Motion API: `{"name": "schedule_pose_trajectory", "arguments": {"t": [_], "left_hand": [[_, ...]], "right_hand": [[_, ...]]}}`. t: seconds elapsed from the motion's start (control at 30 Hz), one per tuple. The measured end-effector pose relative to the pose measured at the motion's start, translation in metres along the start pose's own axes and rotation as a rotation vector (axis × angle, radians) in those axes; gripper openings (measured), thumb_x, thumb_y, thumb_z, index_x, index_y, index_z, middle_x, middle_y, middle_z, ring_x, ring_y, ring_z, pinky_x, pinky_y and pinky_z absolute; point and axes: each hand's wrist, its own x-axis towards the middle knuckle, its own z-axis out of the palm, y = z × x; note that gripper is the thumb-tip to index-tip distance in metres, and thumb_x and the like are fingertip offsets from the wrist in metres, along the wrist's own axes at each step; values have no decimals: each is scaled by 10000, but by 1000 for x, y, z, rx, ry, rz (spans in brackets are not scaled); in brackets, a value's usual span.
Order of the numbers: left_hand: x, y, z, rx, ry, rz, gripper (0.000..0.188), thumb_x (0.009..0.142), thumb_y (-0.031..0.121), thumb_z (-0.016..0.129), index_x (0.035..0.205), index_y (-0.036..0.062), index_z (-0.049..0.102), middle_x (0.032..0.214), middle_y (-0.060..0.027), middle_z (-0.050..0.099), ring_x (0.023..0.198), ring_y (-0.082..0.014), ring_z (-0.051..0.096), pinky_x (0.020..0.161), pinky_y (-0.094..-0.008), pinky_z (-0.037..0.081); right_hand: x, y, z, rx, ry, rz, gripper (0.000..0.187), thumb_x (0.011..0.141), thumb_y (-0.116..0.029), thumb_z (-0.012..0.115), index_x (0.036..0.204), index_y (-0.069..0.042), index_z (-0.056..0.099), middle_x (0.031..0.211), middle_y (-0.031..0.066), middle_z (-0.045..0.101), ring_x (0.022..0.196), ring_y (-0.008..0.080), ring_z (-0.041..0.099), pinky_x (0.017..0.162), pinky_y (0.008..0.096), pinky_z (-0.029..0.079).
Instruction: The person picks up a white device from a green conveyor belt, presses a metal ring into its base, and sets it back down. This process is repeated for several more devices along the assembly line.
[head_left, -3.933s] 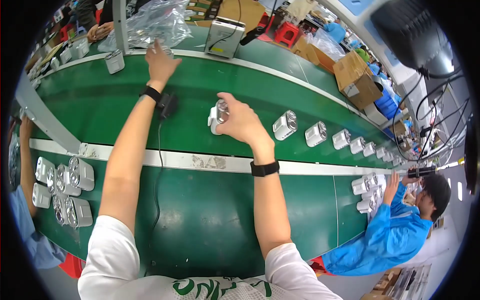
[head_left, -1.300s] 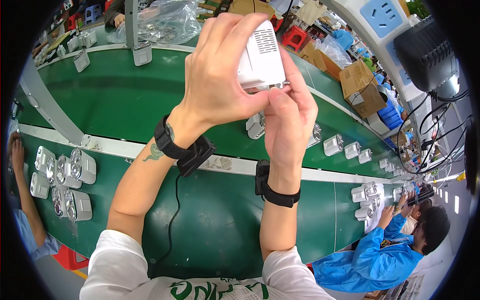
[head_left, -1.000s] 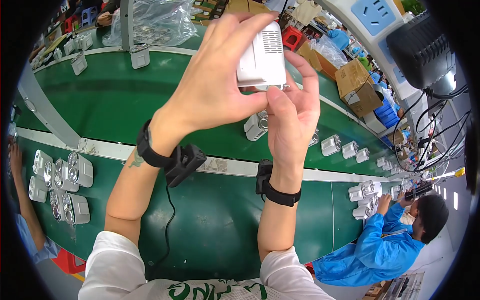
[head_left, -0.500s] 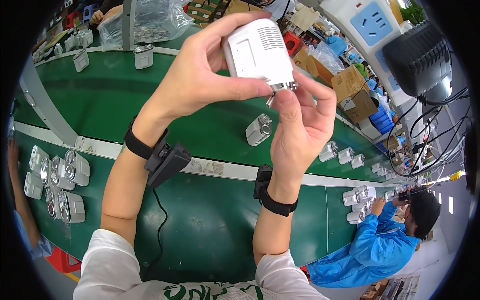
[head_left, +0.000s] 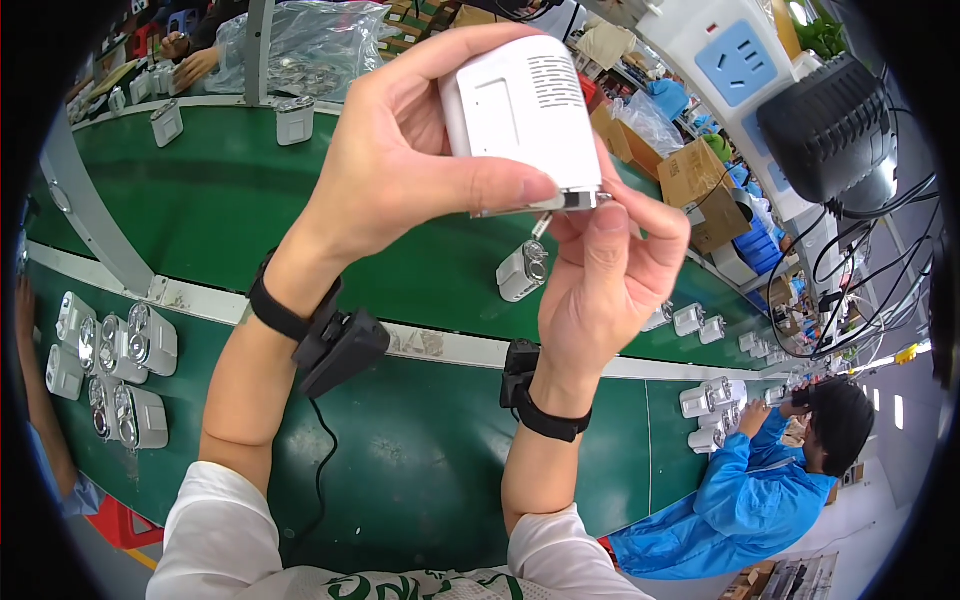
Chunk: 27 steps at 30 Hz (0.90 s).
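Up in front of me, my left hand [head_left: 400, 150] is wrapped round a white plastic device [head_left: 535, 110] with rows of vent slots and a recessed panel on its face. The left thumb lies along its lower edge. Thumb and fingers of my right hand [head_left: 610, 260] are closed at the lower right corner, where small metal parts [head_left: 603, 198] and a dark slot show. A thin metal piece [head_left: 542, 226] sticks out below the device. Behind my right hand, a similar white unit with a shiny metal end [head_left: 520, 272] stands on the green conveyor belt [head_left: 430, 265].
Several white units [head_left: 145, 415] are grouped on the green bench [head_left: 420, 470] at left. More units [head_left: 690, 318] line the belt at right. A power strip [head_left: 735, 65] with a black adapter [head_left: 830, 130] and cables hangs upper right. A co-worker in blue [head_left: 750, 490] sits at right.
The white device has shifted slightly right and tilted, so its lower edge with the dark slot now shows. My right hand has moved a little right and down with its corner.
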Motion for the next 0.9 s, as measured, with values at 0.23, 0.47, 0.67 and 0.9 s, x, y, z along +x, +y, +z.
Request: {"name": "schedule_pose_trajectory", "arguments": {"t": [0.23, 0.47, 0.67, 0.9], "left_hand": [[2, 41, 6, 689, -41, 44, 970, 669, 287, 894, 1413, -54, 372, 1311, -181, 475, 1210, -248, 482, 1023, -359, 387], [-1, 59, 4, 908, -31, 182, 932, 643, 263, 892, 1388, -20, 408, 1255, -186, 476, 1167, -319, 472, 1025, -400, 362], [-4, 65, 2, 1084, -62, 237, 898, 678, 264, 869, 1402, 8, 403, 1306, -161, 441, 1205, -328, 438, 1047, -431, 337], [-1, 54, 9, 1086, -4, 440, 863, 651, 251, 858, 1369, -9, 456, 1266, -160, 504, 1172, -308, 492, 1005, -404, 388]], "right_hand": [[-5, -3, 3, -37, -27, 32, 216, 1002, -140, 569, 1160, 6, 540, 1285, 278, 580, 1090, 247, 646, 880, 350, 575], [-4, -10, 8, 93, -106, 177, 430, 992, -91, 536, 1376, 89, 463, 1389, 246, 522, 1210, 240, 577, 1013, 338, 465], [-6, -24, 16, -59, -212, 194, 587, 963, -43, 532, 1486, 98, 306, 1436, 221, 478, 1252, 210, 530, 1028, 330, 437], [-5, -26, 17, 95, -178, 230, 625, 925, 12, 567, 1474, 132, 294, 1482, 222, 417, 1251, 201, 527, 1024, 323, 436]]}}
